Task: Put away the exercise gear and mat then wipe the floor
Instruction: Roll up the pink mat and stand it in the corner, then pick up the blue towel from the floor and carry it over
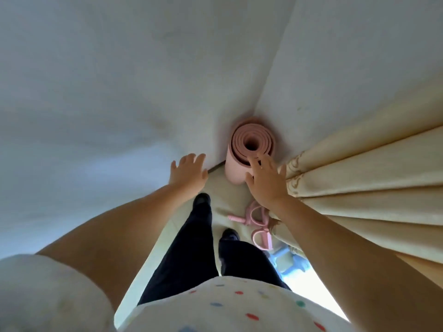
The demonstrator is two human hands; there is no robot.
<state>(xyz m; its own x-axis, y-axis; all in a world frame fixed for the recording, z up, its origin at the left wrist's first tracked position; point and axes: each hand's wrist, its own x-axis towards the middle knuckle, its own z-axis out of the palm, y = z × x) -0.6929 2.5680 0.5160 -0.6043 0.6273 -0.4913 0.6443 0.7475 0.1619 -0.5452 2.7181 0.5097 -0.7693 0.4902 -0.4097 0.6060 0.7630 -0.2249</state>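
Observation:
A rolled pink mat [242, 140] stands upright on its end in the corner where two pale walls meet. My right hand [266, 180] is spread with straight fingers in front of the roll, its fingertips at the top rim. My left hand [188, 173] is also spread, just left of the mat and apart from it, close to the wall. On the floor behind my right forearm lie a pink pedal resistance band [257, 232] and a pink handle [236, 218]. A light blue dumbbell [288, 259] lies beside my right foot.
A cream curtain [364, 178] hangs in folds along the right side, close to the mat and the gear. The left wall [96, 92] runs down to the pale floor [227, 195]. My dark-trousered legs and feet stand between wall and curtain.

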